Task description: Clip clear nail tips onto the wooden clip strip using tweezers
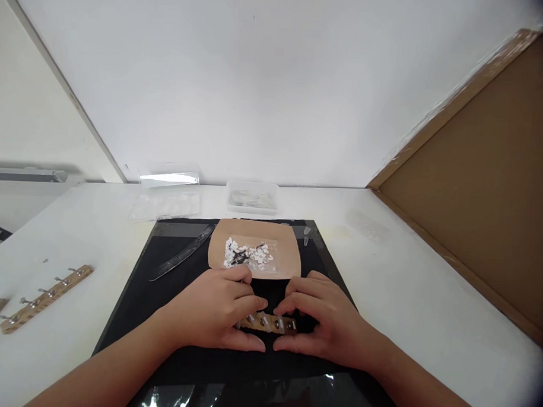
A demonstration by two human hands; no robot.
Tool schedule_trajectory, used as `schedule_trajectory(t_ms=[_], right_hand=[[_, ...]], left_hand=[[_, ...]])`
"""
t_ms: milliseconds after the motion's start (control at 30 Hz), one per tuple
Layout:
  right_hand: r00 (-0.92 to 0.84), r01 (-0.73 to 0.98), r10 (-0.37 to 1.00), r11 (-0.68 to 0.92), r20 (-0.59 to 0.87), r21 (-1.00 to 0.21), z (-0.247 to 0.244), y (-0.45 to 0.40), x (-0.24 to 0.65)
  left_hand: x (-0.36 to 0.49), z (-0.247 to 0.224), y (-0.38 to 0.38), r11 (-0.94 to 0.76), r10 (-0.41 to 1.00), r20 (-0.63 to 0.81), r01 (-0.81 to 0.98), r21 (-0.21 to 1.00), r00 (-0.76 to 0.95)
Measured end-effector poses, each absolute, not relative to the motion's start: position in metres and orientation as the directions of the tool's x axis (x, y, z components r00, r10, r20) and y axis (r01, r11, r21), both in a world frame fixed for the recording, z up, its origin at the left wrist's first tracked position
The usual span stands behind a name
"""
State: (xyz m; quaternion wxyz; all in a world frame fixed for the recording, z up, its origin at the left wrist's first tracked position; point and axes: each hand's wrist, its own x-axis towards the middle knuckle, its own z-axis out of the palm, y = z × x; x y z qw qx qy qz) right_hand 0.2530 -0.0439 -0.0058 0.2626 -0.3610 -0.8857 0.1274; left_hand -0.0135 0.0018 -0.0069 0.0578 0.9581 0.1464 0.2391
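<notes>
A short wooden strip (269, 323) with several small clear pieces standing on it lies on the black mat (197, 290). My left hand (225, 312) is around the strip's left end, its index finger above and thumb below, and covers that end. On the right, my right hand (316, 318) curves around the other end with fingers bent and thumb apart from the index finger. Beyond both hands, a tan tray (256, 228) holds white flakes (261, 255) and some dark bits.
A dark curved file (183, 257) lies left of the tray. Two clear pieces (307, 231) sit right of it. Clear boxes (252, 197) stand behind. Another wooden strip (48, 298) with metal clips is at left, a cardboard panel (478, 163) at right.
</notes>
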Motion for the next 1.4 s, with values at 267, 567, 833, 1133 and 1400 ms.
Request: schedule_trajectory(t_ms=[267,567,833,1133,1400], right_hand=[[-0.601,0.541,0.713,0.696,0.362,-0.473,-0.0051,-0.0441,0.2537],[-0.589,0.515,0.709,0.699,0.387,-0.496,-0.0074,-0.0444,0.2548],[-0.587,0.517,0.695,0.717,0.415,-0.468,-0.0096,-0.0452,0.2565],[-0.597,0.525,0.692,0.72,0.406,-0.454,-0.0083,-0.0449,0.2573],[-0.589,0.518,0.694,0.718,0.415,-0.465,-0.0089,-0.045,0.2578]], left_hand=[[-0.0134,-0.0074,0.0022,-0.952,0.303,0.44,0.244,0.186,0.845],[-0.0133,-0.007,0.0023,-0.953,0.298,0.441,0.236,0.191,0.847],[-0.0131,-0.0065,0.0021,-0.954,0.296,0.445,0.234,0.189,0.845],[-0.0128,-0.0079,0.0028,-0.957,0.286,0.457,0.227,0.18,0.842],[-0.0132,-0.009,0.0025,-0.957,0.285,0.459,0.225,0.182,0.842]])
